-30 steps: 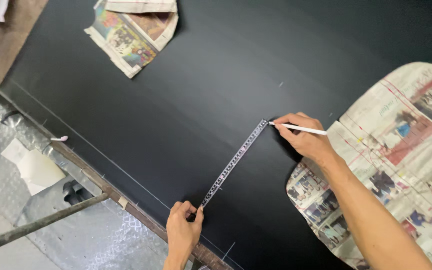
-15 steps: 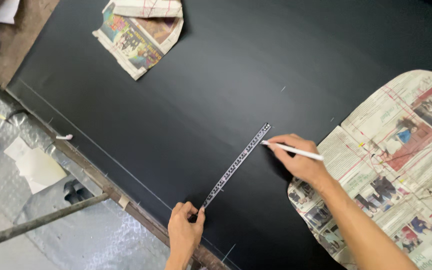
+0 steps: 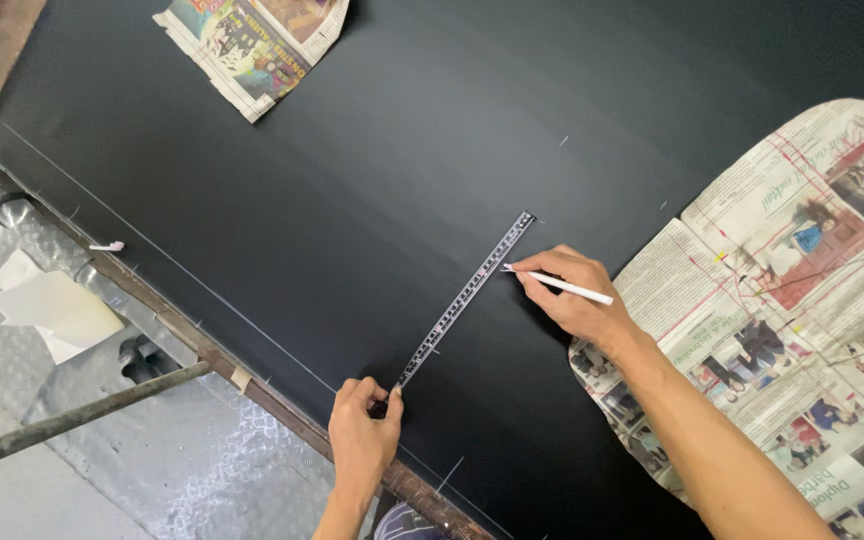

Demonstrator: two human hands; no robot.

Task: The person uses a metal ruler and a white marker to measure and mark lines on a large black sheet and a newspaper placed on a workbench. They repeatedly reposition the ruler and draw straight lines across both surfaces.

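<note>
1. We count one ruler [image 3: 465,298] on the black sheet [image 3: 352,180], one white pencil [image 3: 562,287], two newspaper pieces.
2. Our left hand [image 3: 364,432] pins the ruler's 7 o'clock end; our right hand [image 3: 570,296] pinches the pencil.
3. The pencil tip has slid down from the ruler's 1 o'clock end.

I see a matte black fabric sheet [image 3: 352,180] with thin white chalk lines, a silver-grey marked metal ruler [image 3: 464,298], a white chalk pencil [image 3: 564,287], multicoloured printed newspaper patterns [image 3: 802,290], grey embossed floor plate [image 3: 182,460].
</note>
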